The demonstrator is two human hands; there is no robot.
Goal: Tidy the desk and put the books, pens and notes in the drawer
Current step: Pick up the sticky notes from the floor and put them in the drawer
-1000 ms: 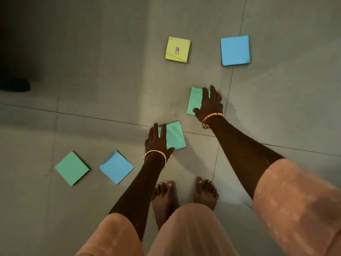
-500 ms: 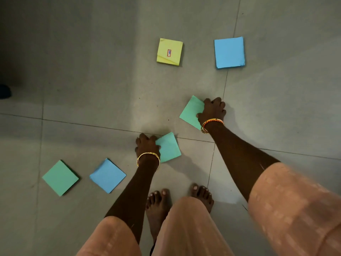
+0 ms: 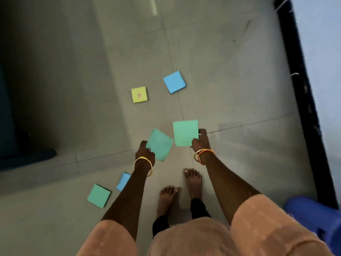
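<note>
Green notes (image 3: pixel 160 144) pinched in left hand (image 3: pixel 144 154), another (image 3: pixel 185 132) in right hand (image 3: pixel 200 143)

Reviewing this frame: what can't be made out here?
Head view only:
- Blue note pad by the left forearm: mostly hidden behind it.
- Label on the yellow note pad: too small and blurred to read.
- Blue object at bottom right: cut off by the edge, unidentifiable.
- Desk and drawer: not in view.

Dim indoor light. A paler band lay across the middle of the tiled floor (image 3: pixel 212 89); the left side fell into deep shadow. Right edge motion-blurred and bowed (wide-angle lens), washed pale blue. Sleeves (image 3: pixel 267 228) at the bottom soft, out of focus. No glare.
</note>
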